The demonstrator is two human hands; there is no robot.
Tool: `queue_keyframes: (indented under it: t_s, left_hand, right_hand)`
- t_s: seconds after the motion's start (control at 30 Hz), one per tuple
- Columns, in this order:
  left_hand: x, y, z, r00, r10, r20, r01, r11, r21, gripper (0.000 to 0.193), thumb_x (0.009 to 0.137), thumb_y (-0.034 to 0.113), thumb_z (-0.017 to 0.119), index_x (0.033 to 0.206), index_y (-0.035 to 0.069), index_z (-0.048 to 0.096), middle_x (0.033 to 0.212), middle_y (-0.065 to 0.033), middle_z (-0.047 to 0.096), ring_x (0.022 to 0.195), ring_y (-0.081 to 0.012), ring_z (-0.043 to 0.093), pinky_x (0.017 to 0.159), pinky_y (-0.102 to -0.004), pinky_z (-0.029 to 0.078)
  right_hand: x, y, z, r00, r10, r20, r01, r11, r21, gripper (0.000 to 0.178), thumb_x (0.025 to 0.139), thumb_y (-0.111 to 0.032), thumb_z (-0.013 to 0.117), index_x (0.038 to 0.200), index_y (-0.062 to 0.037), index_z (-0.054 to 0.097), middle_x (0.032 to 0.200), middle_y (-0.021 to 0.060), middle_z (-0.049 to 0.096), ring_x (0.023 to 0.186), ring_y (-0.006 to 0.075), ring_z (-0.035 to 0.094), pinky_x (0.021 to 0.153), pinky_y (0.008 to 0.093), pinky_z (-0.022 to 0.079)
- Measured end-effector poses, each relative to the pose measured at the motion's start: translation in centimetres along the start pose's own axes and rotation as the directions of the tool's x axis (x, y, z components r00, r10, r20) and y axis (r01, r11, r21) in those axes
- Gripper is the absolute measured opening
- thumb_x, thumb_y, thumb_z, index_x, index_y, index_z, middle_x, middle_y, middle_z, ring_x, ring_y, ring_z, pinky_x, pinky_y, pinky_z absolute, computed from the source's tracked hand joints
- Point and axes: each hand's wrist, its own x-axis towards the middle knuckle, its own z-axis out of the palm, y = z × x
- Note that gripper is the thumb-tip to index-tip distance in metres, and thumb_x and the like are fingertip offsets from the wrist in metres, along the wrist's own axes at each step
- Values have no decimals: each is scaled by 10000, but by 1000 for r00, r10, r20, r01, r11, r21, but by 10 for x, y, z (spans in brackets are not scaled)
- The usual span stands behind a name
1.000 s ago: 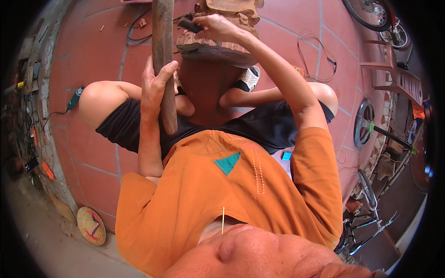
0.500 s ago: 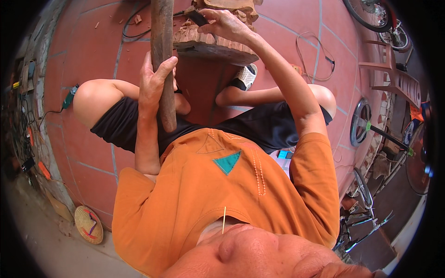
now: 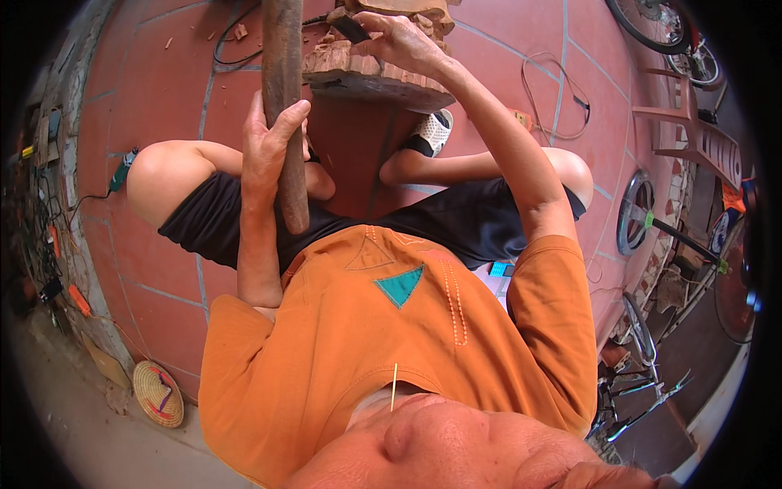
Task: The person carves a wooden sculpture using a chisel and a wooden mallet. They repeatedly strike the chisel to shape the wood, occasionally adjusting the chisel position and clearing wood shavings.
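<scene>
My left hand (image 3: pixel 270 145) is wrapped round a thick, worn wooden stick (image 3: pixel 285 122), held upright with its upper end beyond the picture's edge. At the top, my right hand (image 3: pixel 403 42) pinches a small dark, block-shaped piece (image 3: pixel 350 27); its exact kind I cannot make out. That hand is over a carved piece of wood (image 3: pixel 375 79), brown with a rough, chipped near edge, resting on the floor between my feet. The far part of the carving is cut off by the view.
A black cable (image 3: pixel 220 55) and wood chips (image 3: pixel 240 31) lie left of the carving. A thin looped cord (image 3: pixel 529 94) is on the tiles to its right. Beside my left knee is a green power tool (image 3: pixel 122 169). A pink plastic chair (image 3: pixel 692 134) and a wheel (image 3: pixel 632 212) stand at right.
The stick in my left hand has shifted very slightly left. My right hand and the dark piece have moved only a little.
</scene>
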Motion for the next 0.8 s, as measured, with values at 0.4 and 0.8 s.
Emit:
queue_keyframes:
  t_s: [0.4,0.8]
  left_hand:
    - [-1,28,26,923,343,-176,-350,937,-8,266,997,204,669,1162,51,526,765,-28,592,508,-105,571,458,-225,483]
    - [3,21,13,978,195,-67,-196,981,-9,288,997,191,671,1193,61,505,792,-33,602,511,-103,588,434,-220,476]
  right_hand:
    - [-6,-2,2,998,-54,-37,52,996,-69,520,847,-268,792,1310,-109,618,1013,196,734,954,394,708,819,477,543]
    - [-6,5,4,997,-65,-31,63,996,-66,521,860,-270,789,1327,-123,609,1037,201,731,961,391,709,820,475,546]
